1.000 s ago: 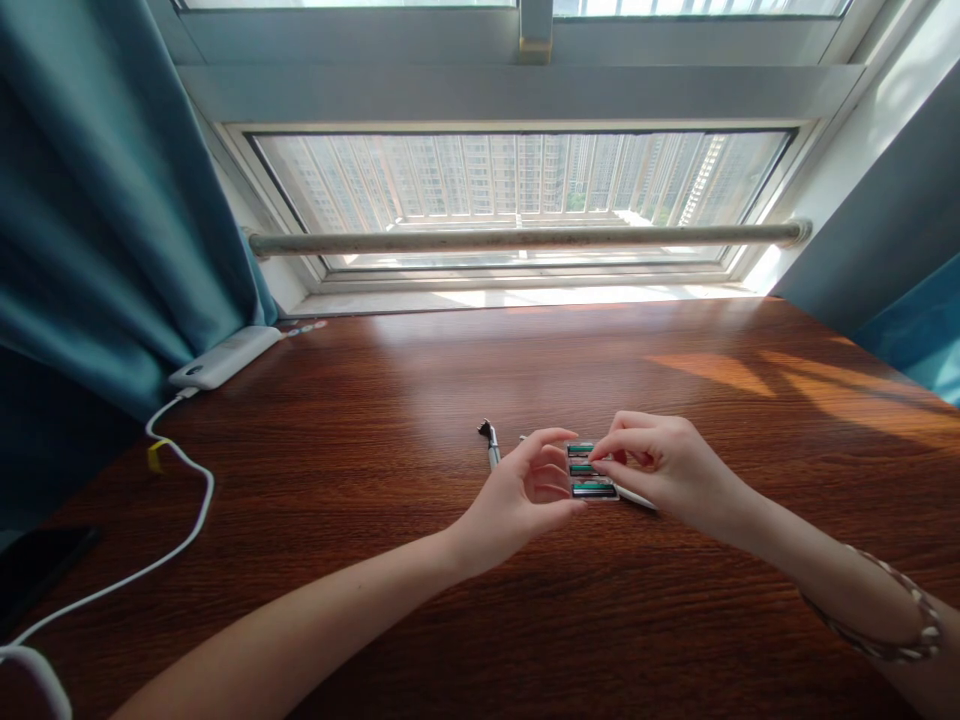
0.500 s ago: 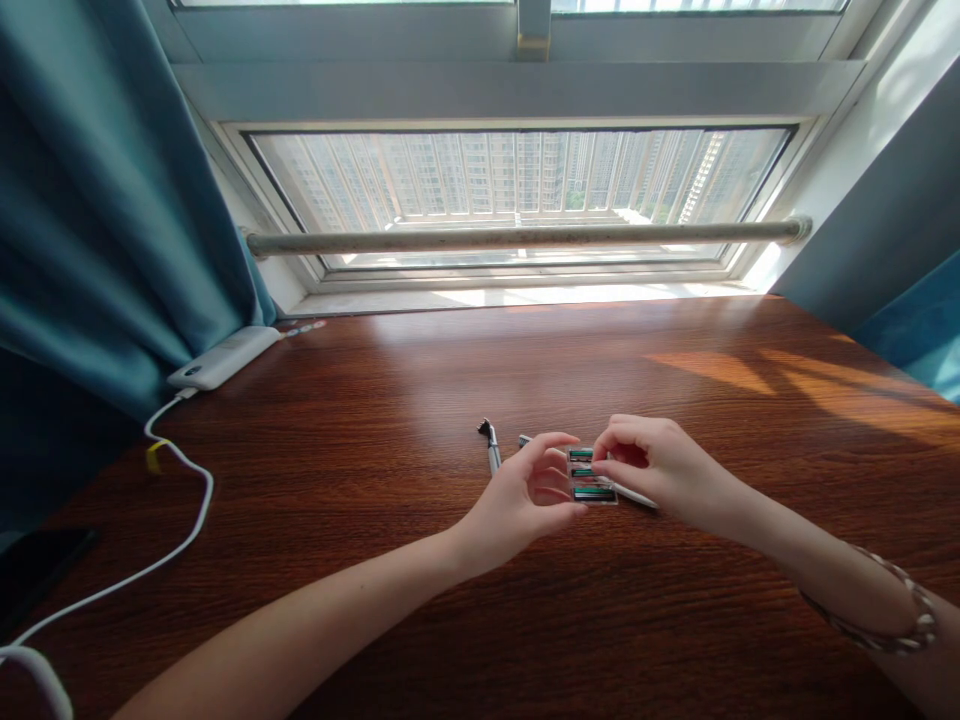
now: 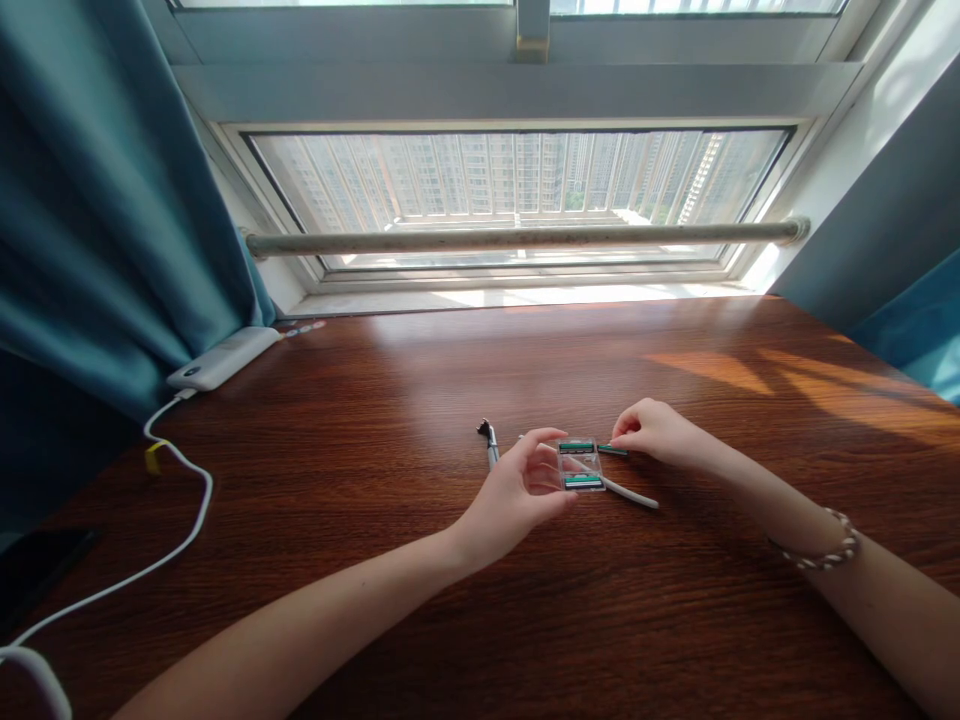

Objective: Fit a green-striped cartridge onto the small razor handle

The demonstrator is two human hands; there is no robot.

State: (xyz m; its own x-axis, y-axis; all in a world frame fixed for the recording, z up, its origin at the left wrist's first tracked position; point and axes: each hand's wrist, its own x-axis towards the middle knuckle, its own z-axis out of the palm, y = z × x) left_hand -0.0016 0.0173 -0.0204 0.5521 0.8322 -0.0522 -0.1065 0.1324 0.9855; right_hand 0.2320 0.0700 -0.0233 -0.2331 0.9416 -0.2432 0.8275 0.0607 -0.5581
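Between thumb and fingers, my left hand (image 3: 529,480) grips a clear plastic case (image 3: 589,465) by its edges. Two green-and-black razor cartridges sit in it, one in the far slot and one in the near slot, with a gap between them. Just right of the case, my right hand (image 3: 651,430) pinches a loose razor cartridge (image 3: 613,450). Under the case a white razor handle (image 3: 634,494) lies on the table, partly hidden. A second razor handle with a dark head (image 3: 487,440) lies left of it, its lower end behind my left hand.
The brown wooden table (image 3: 420,370) reaches to the window sill. At its left back lies a white power bank (image 3: 229,358) with a white cable (image 3: 202,530) running forward. A dark flat object (image 3: 49,570) lies at the left edge, beside the blue curtain (image 3: 97,200).
My right hand has drawn the middle cartridge out of the case and moved right with it. The case in my left hand has shifted slightly left and away from me.
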